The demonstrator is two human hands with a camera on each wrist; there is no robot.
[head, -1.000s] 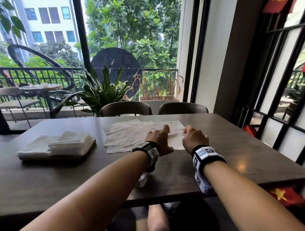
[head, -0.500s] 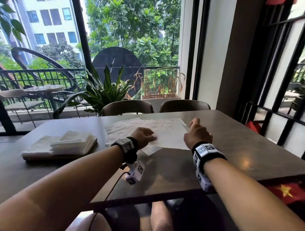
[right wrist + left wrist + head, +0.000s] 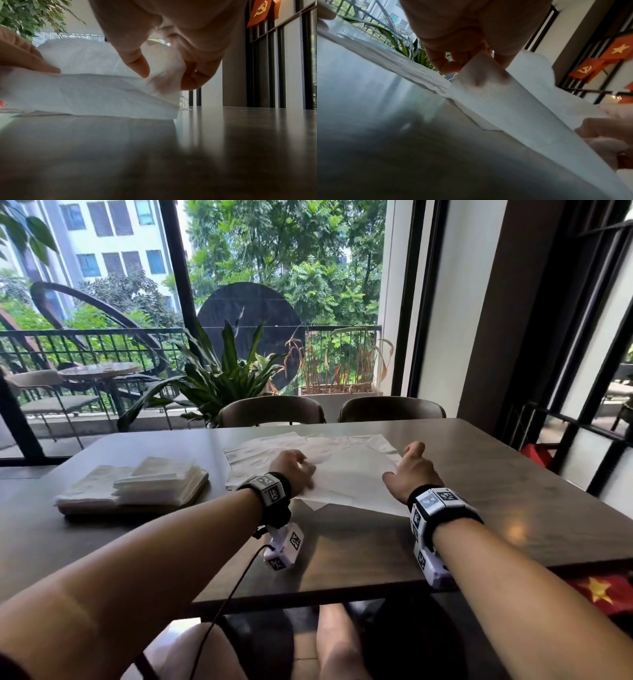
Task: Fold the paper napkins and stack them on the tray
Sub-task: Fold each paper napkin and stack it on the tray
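Observation:
A white paper napkin (image 3: 349, 477) is lifted a little off the pile of flat napkins (image 3: 274, 446) in the middle of the table. My left hand (image 3: 294, 470) pinches its left near corner (image 3: 481, 65), and my right hand (image 3: 409, 470) pinches its right near corner (image 3: 164, 75). The napkin's near edge hangs just above the table top. At the left stands the tray (image 3: 137, 506), which holds two stacks of folded napkins (image 3: 154, 481).
The dark wooden table (image 3: 342, 559) has bare room in front of the napkins and to the right. Two chair backs (image 3: 270, 410) stand at the far edge. Window frames and a potted plant (image 3: 219, 378) lie beyond.
My hands have moved apart from the middle of the napkin to its two near corners and raised them. The head view has tilted down slightly.

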